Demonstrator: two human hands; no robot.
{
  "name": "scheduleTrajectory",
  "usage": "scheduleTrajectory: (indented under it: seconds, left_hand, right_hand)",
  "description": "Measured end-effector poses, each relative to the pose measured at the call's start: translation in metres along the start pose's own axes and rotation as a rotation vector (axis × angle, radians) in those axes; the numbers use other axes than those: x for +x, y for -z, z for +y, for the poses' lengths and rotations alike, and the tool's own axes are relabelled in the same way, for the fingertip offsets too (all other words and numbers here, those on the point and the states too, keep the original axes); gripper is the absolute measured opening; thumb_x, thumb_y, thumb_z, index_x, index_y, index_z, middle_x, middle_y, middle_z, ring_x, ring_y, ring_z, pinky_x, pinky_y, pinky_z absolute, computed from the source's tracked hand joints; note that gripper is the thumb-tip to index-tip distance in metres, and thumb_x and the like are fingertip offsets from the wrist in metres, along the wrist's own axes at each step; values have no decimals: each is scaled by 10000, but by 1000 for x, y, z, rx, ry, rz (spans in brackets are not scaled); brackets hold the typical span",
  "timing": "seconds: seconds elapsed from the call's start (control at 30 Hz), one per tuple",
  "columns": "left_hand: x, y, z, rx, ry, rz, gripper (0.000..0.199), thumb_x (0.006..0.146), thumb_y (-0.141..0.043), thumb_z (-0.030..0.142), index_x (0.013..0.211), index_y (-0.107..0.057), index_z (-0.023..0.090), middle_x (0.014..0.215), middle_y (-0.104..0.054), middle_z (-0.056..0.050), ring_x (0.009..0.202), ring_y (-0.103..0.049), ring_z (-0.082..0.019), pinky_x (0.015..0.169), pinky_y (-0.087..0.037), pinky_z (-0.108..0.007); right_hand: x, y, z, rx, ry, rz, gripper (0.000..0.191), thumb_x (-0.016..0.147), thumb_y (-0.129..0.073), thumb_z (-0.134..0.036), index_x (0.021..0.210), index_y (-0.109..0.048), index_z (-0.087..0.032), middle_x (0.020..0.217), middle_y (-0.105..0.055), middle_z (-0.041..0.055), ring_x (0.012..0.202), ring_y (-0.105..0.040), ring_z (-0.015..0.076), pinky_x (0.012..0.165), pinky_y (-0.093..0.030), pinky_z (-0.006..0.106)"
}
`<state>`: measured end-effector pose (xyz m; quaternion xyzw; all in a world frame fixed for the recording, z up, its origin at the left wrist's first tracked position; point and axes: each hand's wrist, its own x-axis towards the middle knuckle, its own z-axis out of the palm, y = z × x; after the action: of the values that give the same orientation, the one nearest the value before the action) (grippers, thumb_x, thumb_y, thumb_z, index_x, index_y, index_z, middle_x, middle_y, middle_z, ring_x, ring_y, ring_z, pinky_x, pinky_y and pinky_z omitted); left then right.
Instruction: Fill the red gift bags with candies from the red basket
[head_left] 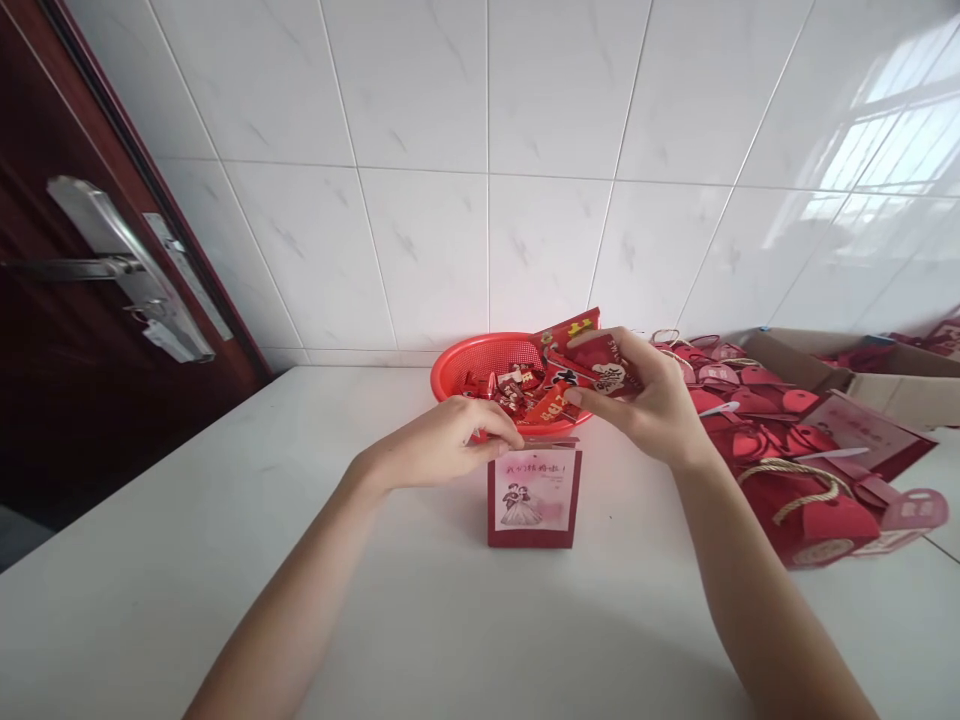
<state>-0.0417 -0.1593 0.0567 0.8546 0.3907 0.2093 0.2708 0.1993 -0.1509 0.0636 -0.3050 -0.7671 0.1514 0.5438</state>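
Note:
A small dark red paper gift box stands upright on the table, with a pink card showing a drawn bride and groom on its front. The fingers of my left hand are closed on its top edge at the left corner. In my right hand are several red snack packets, held above and behind the box. Behind them sits a red plastic basket with small wrapped sweets in it; the packets hide part of its right side.
On the right, several red gift boxes with rope handles lie heaped together. A cardboard box with red items stands behind them. White tiled wall borders the white table at the back, and a dark red door is at left.

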Motion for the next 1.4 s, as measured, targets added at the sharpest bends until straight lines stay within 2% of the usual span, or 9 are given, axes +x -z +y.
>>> scheduleTrajectory:
  seconds: [0.13,0.37,0.5,0.6,0.8,0.97,1.1,1.2,1.4]
  left_hand:
    - [7,-7,-5,21,-10,48,246,879,-573,354,906,-803,271,1015,-731,-35,887,-657,-213,787,-513,-304]
    - [10,-8,-8,-27,26,58,268,857,-571,299,1007,-788,250,1055,-725,-50,963,-647,-236,815,-521,-317]
    - [12,-6,-11,-160,22,-23,372,844,-618,257,1200,-725,262,1222,-708,-39,1146,-618,-272,922,-517,-336]
    - [13,-4,-15,-284,-8,-104,454,843,-642,243,1291,-668,315,1362,-640,-1,1288,-545,-272,1003,-493,-337]
    - [15,-3,-18,-366,77,-132,473,807,-712,288,1279,-676,285,1302,-675,-33,1146,-643,-266,967,-528,-359]
    - [17,-2,-18,-340,69,-121,427,809,-733,317,1234,-706,283,1217,-718,-42,1102,-665,-269,916,-539,-351]
    - [18,-3,-22,-335,63,-109,479,807,-731,295,1283,-677,280,1324,-668,-48,1208,-610,-297,981,-513,-385]
    - [18,-3,-24,-335,64,-115,504,816,-722,290,1315,-650,283,1383,-628,-46,1255,-578,-297,1020,-490,-406]
    - [17,-1,-23,-400,96,-170,564,799,-748,308,1348,-623,275,1420,-595,-78,1153,-639,-294,955,-525,-411]
  right_hand:
    - [-2,0,5,-45,33,-90,276,825,-743,-302,1080,-658,-237,980,-717,33,867,-678,217,778,-575,354]
    - [-3,1,10,-130,56,-106,270,838,-716,-266,1098,-650,-239,1013,-699,38,899,-664,222,815,-565,361]
    - [-2,-1,10,-158,76,-131,272,848,-690,-229,1115,-642,-240,1097,-679,52,997,-651,237,859,-554,359]
    - [-2,-5,9,-199,117,-158,262,845,-673,-175,1099,-642,-230,1076,-673,58,978,-646,220,817,-552,321]
    - [-3,-13,11,-209,146,-228,244,876,-619,-164,1100,-654,-255,1167,-665,69,988,-659,224,785,-565,327]
    - [-4,-15,14,-202,156,-257,227,877,-624,-170,1088,-665,-242,1126,-669,71,925,-661,207,730,-562,307]
    - [-3,-14,14,-187,119,-251,210,872,-641,-172,1072,-667,-232,1091,-673,60,858,-654,187,684,-558,298]
    - [-2,-12,12,-143,110,-225,194,868,-666,-192,1060,-669,-219,1114,-680,67,901,-655,202,727,-560,316]
    - [0,-4,17,111,-43,-189,222,828,-754,-271,1020,-679,-188,962,-719,47,859,-667,210,748,-554,320]
